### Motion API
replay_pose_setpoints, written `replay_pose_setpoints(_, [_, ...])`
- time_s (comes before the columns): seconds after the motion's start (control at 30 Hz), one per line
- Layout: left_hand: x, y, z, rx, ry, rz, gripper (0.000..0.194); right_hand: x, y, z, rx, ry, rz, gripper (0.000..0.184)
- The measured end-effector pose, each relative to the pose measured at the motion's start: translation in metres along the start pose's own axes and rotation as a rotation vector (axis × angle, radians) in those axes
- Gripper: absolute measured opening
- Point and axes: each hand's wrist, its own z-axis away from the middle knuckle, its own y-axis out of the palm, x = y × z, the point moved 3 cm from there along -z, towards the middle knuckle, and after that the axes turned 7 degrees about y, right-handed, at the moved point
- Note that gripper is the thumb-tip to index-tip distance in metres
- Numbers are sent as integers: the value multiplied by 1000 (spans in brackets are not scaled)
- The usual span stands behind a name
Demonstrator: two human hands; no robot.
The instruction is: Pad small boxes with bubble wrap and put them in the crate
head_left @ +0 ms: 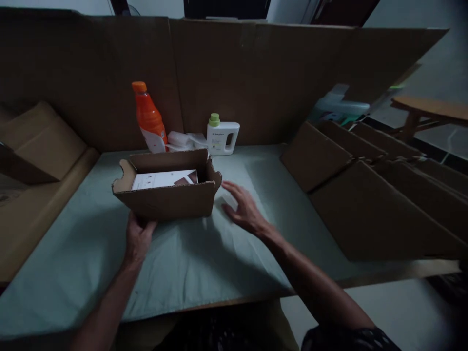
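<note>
An open cardboard box [168, 197] stands on a pale cloth-covered table [204, 263]. Inside it lies a flat white item with a dark corner [164, 179]. My left hand [137, 239] grips the box at its lower front left corner, fingers partly tucked under it. My right hand [243, 209] hovers just right of the box, fingers stretched out and spread, holding nothing.
Behind the box stand an orange bottle [149, 117], a white jug with a green cap [221, 135] and some white plastic pieces [185, 140]. Flattened cardboard boxes [365, 195] are stacked at the right. A tall cardboard wall [256, 73] runs behind; more cardboard [40, 146] lies left.
</note>
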Motion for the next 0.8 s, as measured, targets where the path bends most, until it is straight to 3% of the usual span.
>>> replay_pose_setpoints(0.13, [1, -14, 47, -63, -15, -112, 70, -35, -25, 13, 81, 79, 361, 75])
replay_pose_setpoints(0.27, [-21, -1, 97, 58, -14, -181, 52, -66, -24, 14, 11, 223, 182, 35])
replay_pose_setpoints(0.33, [-36, 13, 110, 157, 67, -176, 40, -73, -25, 13, -48, 279, 88, 33])
replay_pose_setpoints(0.47, [-50, 37, 115, 293, 191, -135, 30, -65, -32, 20, -44, 242, 73, 38])
replay_pose_setpoints(0.57, [-49, 53, 115, 362, 200, -95, 31, -53, -26, 21, 76, 103, 207, 69])
replay_pose_setpoints(0.6, [-49, 59, 115, 382, 196, -80, 31, -51, -22, 17, 90, 92, 202, 71])
replay_pose_setpoints(0.73, [-50, 73, 118, 448, 163, -18, 30, -58, -17, -5, -94, 287, -192, 23])
replay_pose_setpoints(0.8, [-50, 75, 118, 461, 124, 13, 30, -64, -18, -8, -164, 353, -330, 37])
